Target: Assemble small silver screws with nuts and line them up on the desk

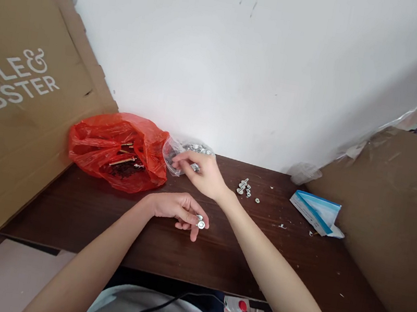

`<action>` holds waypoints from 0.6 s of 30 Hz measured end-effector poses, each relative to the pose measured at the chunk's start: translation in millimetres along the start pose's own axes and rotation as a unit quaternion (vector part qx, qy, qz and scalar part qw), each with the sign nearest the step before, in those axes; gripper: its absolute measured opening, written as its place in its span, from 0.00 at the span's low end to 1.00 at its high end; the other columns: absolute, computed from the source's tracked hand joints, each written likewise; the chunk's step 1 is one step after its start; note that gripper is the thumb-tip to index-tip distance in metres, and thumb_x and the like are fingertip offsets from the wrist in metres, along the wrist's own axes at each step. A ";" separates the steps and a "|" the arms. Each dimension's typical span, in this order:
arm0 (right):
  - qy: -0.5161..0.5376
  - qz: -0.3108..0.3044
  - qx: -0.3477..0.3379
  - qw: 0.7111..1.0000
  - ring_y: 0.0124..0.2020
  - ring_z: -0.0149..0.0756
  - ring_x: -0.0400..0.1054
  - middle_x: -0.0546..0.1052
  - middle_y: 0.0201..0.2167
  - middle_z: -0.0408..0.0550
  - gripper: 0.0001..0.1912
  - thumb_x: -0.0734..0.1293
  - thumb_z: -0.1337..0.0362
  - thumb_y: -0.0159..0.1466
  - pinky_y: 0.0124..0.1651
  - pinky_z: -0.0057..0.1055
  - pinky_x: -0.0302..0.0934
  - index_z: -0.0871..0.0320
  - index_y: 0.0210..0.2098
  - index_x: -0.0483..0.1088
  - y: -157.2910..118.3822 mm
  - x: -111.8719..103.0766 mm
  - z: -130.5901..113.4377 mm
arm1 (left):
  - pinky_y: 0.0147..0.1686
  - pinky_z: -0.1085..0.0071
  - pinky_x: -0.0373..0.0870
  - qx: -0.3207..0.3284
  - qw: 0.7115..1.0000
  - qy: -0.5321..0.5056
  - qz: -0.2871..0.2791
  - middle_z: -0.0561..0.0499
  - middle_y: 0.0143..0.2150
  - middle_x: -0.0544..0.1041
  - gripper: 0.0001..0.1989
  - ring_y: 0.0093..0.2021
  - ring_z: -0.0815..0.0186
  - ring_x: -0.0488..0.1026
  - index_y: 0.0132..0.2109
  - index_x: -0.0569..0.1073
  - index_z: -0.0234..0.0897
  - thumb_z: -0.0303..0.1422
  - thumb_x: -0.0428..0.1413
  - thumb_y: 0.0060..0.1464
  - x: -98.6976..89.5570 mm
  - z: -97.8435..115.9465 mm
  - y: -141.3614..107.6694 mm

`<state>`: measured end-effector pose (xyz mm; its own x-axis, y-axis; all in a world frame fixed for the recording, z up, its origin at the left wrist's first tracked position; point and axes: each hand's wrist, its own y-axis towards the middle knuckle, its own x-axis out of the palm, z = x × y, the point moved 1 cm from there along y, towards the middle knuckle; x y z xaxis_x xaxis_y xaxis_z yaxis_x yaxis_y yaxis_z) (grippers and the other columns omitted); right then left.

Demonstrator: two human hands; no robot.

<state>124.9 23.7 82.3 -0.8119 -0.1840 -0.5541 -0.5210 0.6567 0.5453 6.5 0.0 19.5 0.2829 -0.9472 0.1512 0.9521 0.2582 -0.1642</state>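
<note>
My left hand [178, 210] is above the brown table, thumb and fingers closed on a small silvery metal fastener with a round, flat head [201, 224]. Beyond it, my right hand [203, 173] reaches over a clear plastic bag [172, 151] of shiny metal fasteners [197, 148]. Its thumb and fingertips come together at the bag's mouth; what lies between them is too small to make out. To the right of this hand, several flat-headed bolts [242, 186] and small nuts [248, 191] lie loose on the table.
Left of the clear bag sits an open red plastic bag [141, 129] with brass-coloured and dark hardware inside. Cardboard [8, 145] stands along the left, more cardboard [392, 217] along the right. A blue-and-white folded packet [314, 211] lies on the brown table [255, 258], below a white wall.
</note>
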 end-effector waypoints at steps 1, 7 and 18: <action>-0.039 -0.028 -0.014 0.999 0.36 0.32 0.73 0.78 0.35 0.45 0.12 0.57 0.71 0.65 0.42 0.30 0.65 0.57 0.40 0.71 11.7 5.3 -0.6 | 0.20 0.74 0.56 -0.002 1.000 0.000 -0.004 0.45 0.29 0.80 0.17 0.19 0.73 0.60 0.44 0.77 0.35 0.42 0.60 0.52 0.1 0.5 -0.2; -0.410 -0.185 0.079 0.890 0.42 0.46 0.74 0.78 0.38 0.64 0.17 0.57 0.78 0.62 0.42 0.35 0.66 0.69 0.48 0.69 52.8 41.3 24.0 | 0.24 0.73 0.60 -0.011 1.000 -0.022 0.000 0.45 0.30 0.80 0.19 0.22 0.71 0.64 0.45 0.77 0.35 0.43 0.61 0.50 -2.3 -2.1 0.5; -0.487 -0.232 0.119 0.833 0.46 0.49 0.73 0.77 0.42 0.66 0.15 0.58 0.77 0.63 0.44 0.39 0.67 0.68 0.44 0.73 70.3 55.9 38.1 | 0.27 0.73 0.63 -0.011 0.999 -0.030 0.009 0.45 0.32 0.80 0.19 0.24 0.71 0.67 0.45 0.77 0.35 0.43 0.62 0.49 -6.3 -9.9 2.0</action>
<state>52.8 87.4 65.7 0.1226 0.1458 -0.9817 -0.5580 0.8281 0.0533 5.5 4.7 8.5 0.3062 -0.9295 0.2054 0.9444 0.2695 -0.1881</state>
